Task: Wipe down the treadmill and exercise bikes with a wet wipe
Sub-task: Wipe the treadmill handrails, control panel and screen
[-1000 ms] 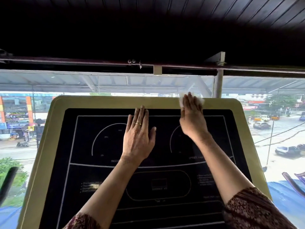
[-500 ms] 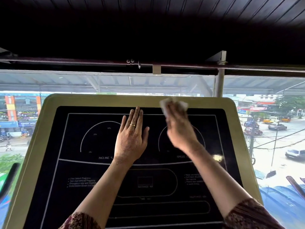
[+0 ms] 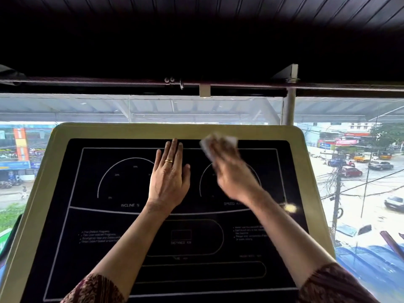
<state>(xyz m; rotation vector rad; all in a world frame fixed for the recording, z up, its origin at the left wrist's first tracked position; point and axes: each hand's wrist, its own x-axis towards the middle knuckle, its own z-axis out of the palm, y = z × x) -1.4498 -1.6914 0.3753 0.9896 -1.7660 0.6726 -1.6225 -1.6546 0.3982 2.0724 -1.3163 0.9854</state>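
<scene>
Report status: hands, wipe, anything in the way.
Left hand flat on treadmill console, holding nothing. Right hand, motion-blurred, presses wet wipe at console's top edge. Nothing seen blocking the panel.

right hand [image 3: 231,173]: motion-blurred, finger pose unclear
wet wipe [image 3: 227,139]: smeared white, mostly under fingers
treadmill console [image 3: 135,130]: bottom cut by frame edge
small print [image 3: 99,236]: too fine to read
speed label [image 3: 231,203]: end hidden by forearm [image 3: 277,219]

Upper-floor gym: treadmill console [image 3: 131,131] with INCLINE and SPEED dials [image 3: 126,182] under left hand [image 3: 168,178], window [image 3: 87,110] just beyond it overlooks street [image 3: 358,193] below
</scene>
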